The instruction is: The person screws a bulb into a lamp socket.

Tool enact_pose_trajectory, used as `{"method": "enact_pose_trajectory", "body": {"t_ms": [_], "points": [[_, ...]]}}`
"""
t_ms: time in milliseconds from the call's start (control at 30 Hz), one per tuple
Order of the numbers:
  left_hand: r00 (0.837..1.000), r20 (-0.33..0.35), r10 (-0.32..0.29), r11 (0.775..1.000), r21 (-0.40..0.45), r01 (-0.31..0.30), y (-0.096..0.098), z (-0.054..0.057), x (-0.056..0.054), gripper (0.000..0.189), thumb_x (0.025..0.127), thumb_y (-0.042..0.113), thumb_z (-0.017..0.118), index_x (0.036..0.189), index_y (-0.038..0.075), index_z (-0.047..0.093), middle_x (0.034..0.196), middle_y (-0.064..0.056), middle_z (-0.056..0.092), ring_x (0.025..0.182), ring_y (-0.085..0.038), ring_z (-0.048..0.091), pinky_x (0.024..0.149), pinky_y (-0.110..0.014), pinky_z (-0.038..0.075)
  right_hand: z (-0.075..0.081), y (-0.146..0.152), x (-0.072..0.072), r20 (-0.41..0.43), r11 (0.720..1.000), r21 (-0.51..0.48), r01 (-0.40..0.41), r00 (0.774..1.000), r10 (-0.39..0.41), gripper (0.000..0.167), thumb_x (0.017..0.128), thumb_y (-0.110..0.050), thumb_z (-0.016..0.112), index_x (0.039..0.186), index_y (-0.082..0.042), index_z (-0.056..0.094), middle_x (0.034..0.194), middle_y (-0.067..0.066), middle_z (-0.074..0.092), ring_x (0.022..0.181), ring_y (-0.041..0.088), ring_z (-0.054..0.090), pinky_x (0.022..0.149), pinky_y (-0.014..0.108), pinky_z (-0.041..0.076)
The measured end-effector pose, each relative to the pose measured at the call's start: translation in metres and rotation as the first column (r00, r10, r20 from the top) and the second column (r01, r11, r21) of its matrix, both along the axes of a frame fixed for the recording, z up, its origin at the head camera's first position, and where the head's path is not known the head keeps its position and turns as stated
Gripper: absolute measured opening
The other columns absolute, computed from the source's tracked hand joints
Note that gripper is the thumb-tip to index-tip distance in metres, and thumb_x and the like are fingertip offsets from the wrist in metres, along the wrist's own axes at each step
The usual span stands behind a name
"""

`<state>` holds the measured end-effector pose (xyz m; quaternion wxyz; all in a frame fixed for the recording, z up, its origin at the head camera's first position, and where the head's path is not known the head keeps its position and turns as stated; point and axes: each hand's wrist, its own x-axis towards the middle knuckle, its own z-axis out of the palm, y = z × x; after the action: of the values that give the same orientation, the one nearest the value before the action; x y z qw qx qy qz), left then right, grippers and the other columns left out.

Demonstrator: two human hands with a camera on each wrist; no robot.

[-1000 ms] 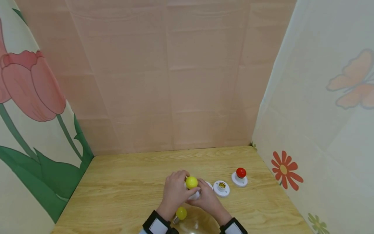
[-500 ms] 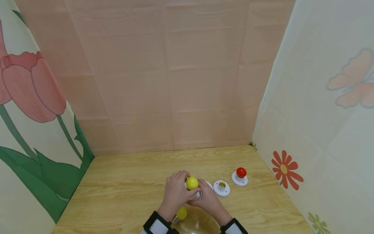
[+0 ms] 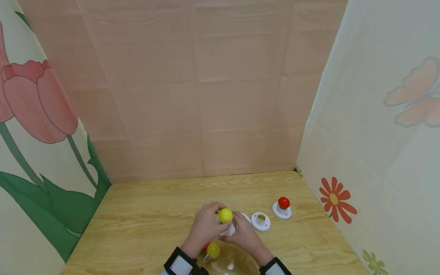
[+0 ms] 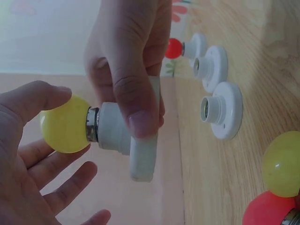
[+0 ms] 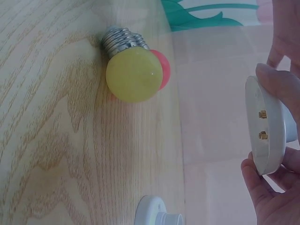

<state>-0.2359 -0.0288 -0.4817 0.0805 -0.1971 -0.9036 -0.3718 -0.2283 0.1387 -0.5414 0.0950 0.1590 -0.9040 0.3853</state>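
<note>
A yellow light bulb (image 4: 65,124) sits in a white lamp socket (image 4: 115,126), held above the table. My left hand (image 3: 207,226) has its thumb and fingers around the yellow bulb; in the left wrist view the lower fingers are spread off it. The right hand (image 3: 245,233) grips the socket by its round base, thumb on one face. Seen from the right wrist, the base's hollow underside (image 5: 266,126) shows brass contacts. On the table below lie another yellow bulb (image 3: 213,250) and a red bulb (image 4: 267,211), partly hidden behind it in the head view.
To the right stand a bare white socket (image 3: 261,221) and one with a red bulb (image 3: 283,203) in it. Another white socket (image 4: 226,111) is mostly hidden by the right hand in the head view. Printed cloth walls enclose the wooden table (image 3: 148,229).
My left wrist has shifted slightly left and the fingers have changed their hold on the bulb. The red bulb on the table now shows beside my forearm. The right hand stays nearly still.
</note>
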Motion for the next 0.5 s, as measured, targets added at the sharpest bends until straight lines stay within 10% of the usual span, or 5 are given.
{"method": "enact_pose_trajectory", "body": {"t_ms": [233, 500], "points": [[0.992, 0.102, -0.077, 0.997, 0.035, 0.074, -0.0054, 0.0027, -0.0033, 0.042, 0.076, 0.029, 0.079, 0.116, 0.022, 0.067, 0.109, 0.008, 0.069, 0.101, -0.017, 0.061, 0.088, -0.045, 0.048, -0.0011, -0.0008, -0.0002, -0.034, 1.000, -0.003, 0.002, 0.999, -0.002, 0.070, 0.065, -0.042, 0.087, 0.123, -0.013, 0.060, 0.116, -0.001, 0.062, 0.103, 0.018, 0.061, 0.085, 0.039, 0.052], [0.996, 0.065, -0.067, 0.997, -0.029, 0.069, -0.0040, 0.0036, -0.0022, 0.057, 0.074, 0.037, 0.080, 0.123, 0.017, 0.060, 0.115, 0.002, 0.066, 0.105, -0.020, 0.061, 0.090, -0.048, 0.047, -0.0006, 0.0004, -0.0013, 0.013, 1.000, -0.016, -0.013, 1.000, 0.013, 0.075, 0.067, -0.054, 0.082, 0.126, -0.014, 0.059, 0.120, -0.001, 0.061, 0.109, 0.020, 0.060, 0.090, 0.042, 0.051]]}}
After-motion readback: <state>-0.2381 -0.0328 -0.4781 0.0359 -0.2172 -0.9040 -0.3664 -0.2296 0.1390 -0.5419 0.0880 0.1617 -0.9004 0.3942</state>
